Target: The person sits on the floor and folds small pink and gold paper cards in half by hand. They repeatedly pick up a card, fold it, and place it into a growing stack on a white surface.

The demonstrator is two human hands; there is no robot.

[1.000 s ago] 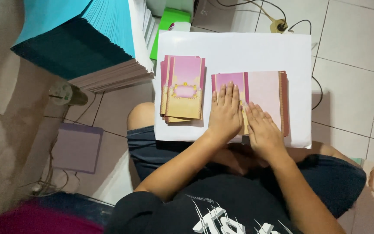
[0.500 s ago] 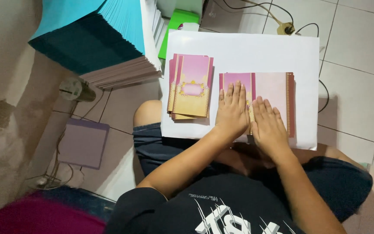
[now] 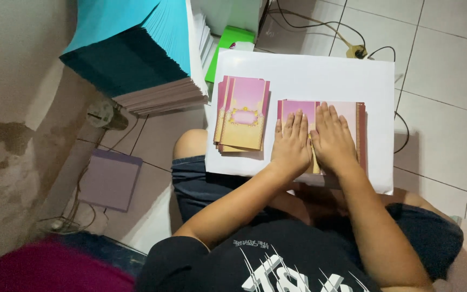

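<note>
My left hand point(image 3: 292, 143) and my right hand point(image 3: 332, 139) lie flat, side by side, fingers spread, pressing on an unfolded pink card point(image 3: 347, 113) with a dark red edge. The card rests on a white board point(image 3: 309, 70) across my lap. To the left of my hands a small stack of folded pink-and-gold cards point(image 3: 242, 112) lies on the same board, apart from my left hand.
A tall stack of sheets with a turquoise top point(image 3: 136, 48) stands at the upper left. A green box point(image 3: 228, 43) is behind the board. Cables and a plug point(image 3: 359, 52) lie on the tiled floor. A purple flat box point(image 3: 109, 178) sits at my left.
Both hands stay flat on the card and have slid slightly up it; the view has shifted as my head moved.
</note>
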